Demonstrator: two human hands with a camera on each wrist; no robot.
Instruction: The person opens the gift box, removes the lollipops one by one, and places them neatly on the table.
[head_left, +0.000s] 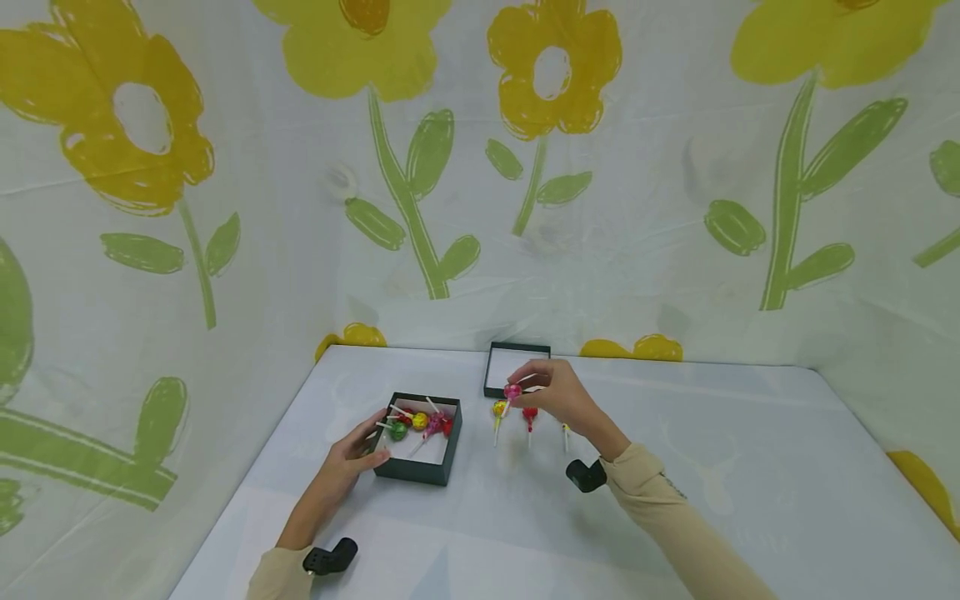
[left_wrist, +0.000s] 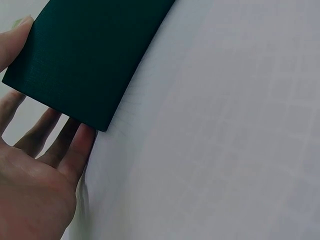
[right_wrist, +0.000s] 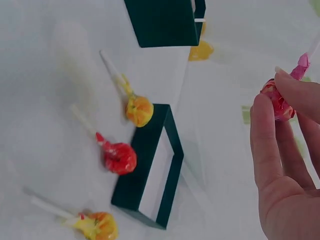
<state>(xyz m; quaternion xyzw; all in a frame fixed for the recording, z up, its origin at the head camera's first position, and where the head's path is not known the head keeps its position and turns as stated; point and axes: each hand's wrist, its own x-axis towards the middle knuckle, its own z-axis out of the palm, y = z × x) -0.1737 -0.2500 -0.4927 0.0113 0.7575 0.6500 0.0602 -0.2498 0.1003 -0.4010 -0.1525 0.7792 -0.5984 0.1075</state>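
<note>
Head view: our right hand (head_left: pixel 558 398) pinches the pink pop (head_left: pixel 512 391) by its candy head, thumb against fingertips, stick free and pointing to the near edge of the table (head_left: pixel 795 442). Per right wrist view, head sits at the fingertips, clear of our palm. Our left hand (head_left: pixel 348 458) grips the box (head_left: pixel 412 470) at its left side. Lid (head_left: pixel 504 367) near far edge, three loose pops (head_left: pixel 529 413) just nearer us.

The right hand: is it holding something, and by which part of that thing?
Yes, the right hand pinches a pink lollipop by its wrapped candy head.
</note>
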